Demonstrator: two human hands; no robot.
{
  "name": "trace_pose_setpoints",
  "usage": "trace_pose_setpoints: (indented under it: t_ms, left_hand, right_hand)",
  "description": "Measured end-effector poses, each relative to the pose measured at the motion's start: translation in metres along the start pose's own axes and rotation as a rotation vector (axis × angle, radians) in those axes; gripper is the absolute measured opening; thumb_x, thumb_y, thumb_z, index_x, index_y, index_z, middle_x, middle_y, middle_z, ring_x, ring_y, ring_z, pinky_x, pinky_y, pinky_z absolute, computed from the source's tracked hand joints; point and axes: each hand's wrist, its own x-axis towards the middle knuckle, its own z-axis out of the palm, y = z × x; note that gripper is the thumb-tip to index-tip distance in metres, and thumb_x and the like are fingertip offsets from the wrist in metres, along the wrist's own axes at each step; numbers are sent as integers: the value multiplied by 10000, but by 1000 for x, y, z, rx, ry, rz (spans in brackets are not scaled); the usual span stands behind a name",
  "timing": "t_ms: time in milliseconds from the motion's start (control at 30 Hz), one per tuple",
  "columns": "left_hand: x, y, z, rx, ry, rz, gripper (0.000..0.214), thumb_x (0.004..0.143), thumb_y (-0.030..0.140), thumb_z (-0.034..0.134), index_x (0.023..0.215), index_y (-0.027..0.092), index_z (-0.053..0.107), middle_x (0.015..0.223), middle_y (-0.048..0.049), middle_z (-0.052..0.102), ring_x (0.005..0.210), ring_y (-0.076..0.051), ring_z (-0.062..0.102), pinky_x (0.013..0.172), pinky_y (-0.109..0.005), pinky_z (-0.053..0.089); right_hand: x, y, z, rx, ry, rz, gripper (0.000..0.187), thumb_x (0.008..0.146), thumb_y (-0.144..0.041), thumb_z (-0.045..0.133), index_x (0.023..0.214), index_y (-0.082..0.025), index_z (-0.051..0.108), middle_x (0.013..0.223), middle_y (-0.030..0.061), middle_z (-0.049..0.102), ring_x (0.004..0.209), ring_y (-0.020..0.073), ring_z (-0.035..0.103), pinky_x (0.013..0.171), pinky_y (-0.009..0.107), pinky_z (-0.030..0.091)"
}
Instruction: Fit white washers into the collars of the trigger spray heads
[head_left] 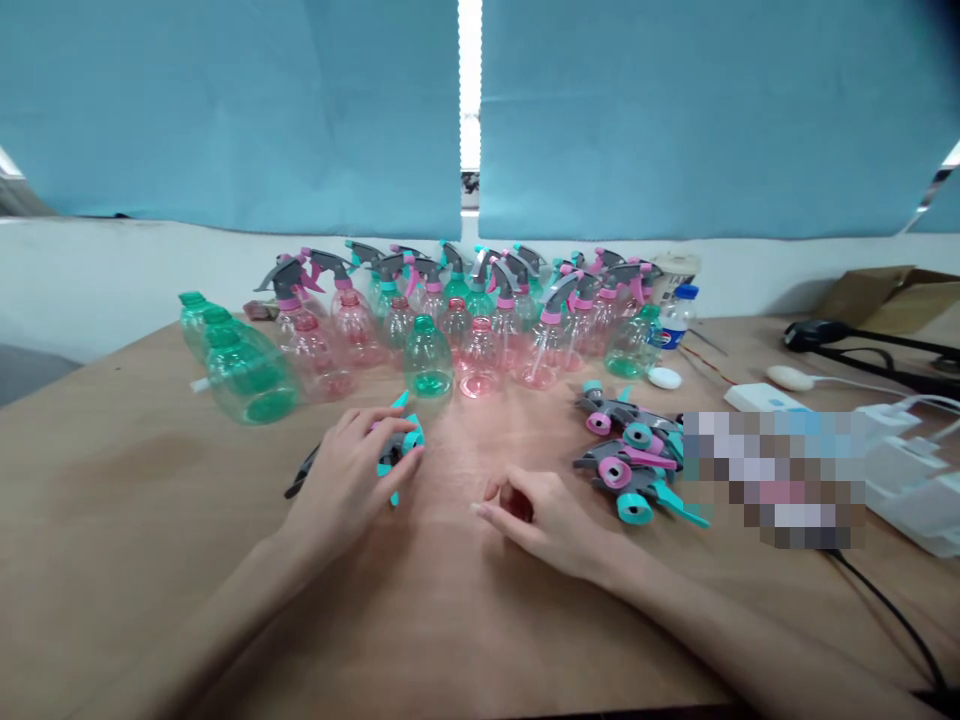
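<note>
On the wooden table (150, 480) — left hand (349, 485) clamps a teal spray head (403, 447); right hand (541, 517) rests loosely curled, empty, near the spray-head pile (626, 460).

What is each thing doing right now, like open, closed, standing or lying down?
left hand, closed around a teal spray head.
right hand, empty, fingers curled, resting on the table.
green bottle, upright, no top on.
pink bottle, upright, no top on.
side bottles, lying down, no spray heads.
back bottles, upright, spray heads on.
loose spray heads, lying in a pile, off bottles.
water bottle, upright, cap on.
</note>
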Motion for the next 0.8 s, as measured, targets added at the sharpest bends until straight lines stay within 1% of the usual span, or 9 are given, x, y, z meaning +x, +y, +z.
trace_pose_setpoints:
  t_ms: [133, 200, 267, 333, 433, 533, 633, 733, 800]
  left_hand:
    - [27, 35, 19, -172, -55, 155, 156, 911, 265, 491, 960, 179, 611, 1037, -74, 634, 1005, -236, 566, 875, -401, 459]
    - [40, 52, 35, -267, -138, 205, 171, 934, 236, 450, 945, 184, 613, 1012, -60, 632, 966, -210, 572, 828, -357, 483]
    - [51, 66, 54, -320, -223, 271, 185, 934, 243, 458, 1013, 172, 610, 1018, -72, 627, 965, -213, 571, 825, -355, 486]
    - [62, 77, 75, -383, -302, 393, 234, 921, 253, 493, 1121, 178, 587, 1072, -76, 624, 1001, -213, 562, 856, -352, 478]
    - [76, 91, 102, -489, -350, 573, 425, 859, 260, 591, 1271, 199, 508, 1191, -82, 607, 1091, -228, 531, 939, -369, 439]
    - [87, 107, 119, -577, -361, 666, 462, 849, 270, 599, 1296, 211, 500, 1284, -82, 576, 1171, -241, 494, 1001, -373, 398]
    - [91, 120, 125, -598, -382, 661, 338, 870, 233, 541, 1204, 204, 583, 1166, -73, 654, 1077, -228, 560, 940, -347, 446]
    - [85, 124, 125, -616, -331, 520, 237, 847, 255, 562, 1060, 229, 662, 987, -72, 705, 940, -235, 613, 823, -348, 496]
    - [77, 119, 120, -609, -255, 399, 181, 831, 284, 584, 977, 252, 685, 897, -69, 706, 876, -247, 625, 753, -361, 509]
  right_hand:
    - [-2, -6, 2, 11, 75, -118, 202, 862, -322, 580, 725, -174, 591, 554, -39, 553, 479, 80, 478, 481, 202, 357]
    - [-4, -11, 2, 29, 164, -203, 231, 853, -312, 571, 663, -181, 556, 515, -42, 536, 432, 73, 448, 455, 207, 352]
    - [-5, -16, 1, 40, 257, -292, 273, 852, -312, 543, 608, -195, 511, 460, -50, 502, 389, 70, 422, 428, 211, 345]
    - [-5, -19, 0, 41, 344, -360, 295, 853, -306, 522, 580, -203, 478, 431, -54, 475, 375, 71, 417, 420, 216, 347]
    - [-2, -18, -1, 57, 437, -412, 276, 848, -289, 515, 588, -210, 469, 438, -44, 479, 405, 89, 452, 437, 228, 381]
    - [2, -13, -3, 49, 486, -441, 245, 846, -300, 504, 616, -216, 482, 470, -30, 510, 451, 111, 484, 477, 250, 427]
    - [6, -10, -4, 17, 507, -474, 228, 855, -298, 497, 643, -214, 489, 507, -20, 532, 486, 117, 494, 504, 261, 441]
    - [7, -9, -6, -22, 516, -492, 207, 870, -282, 496, 679, -206, 511, 535, -11, 539, 532, 127, 506, 528, 266, 451]
    - [7, -9, -8, -39, 534, -512, 171, 868, -268, 512, 711, -201, 526, 558, -6, 551, 570, 136, 524, 564, 276, 470]
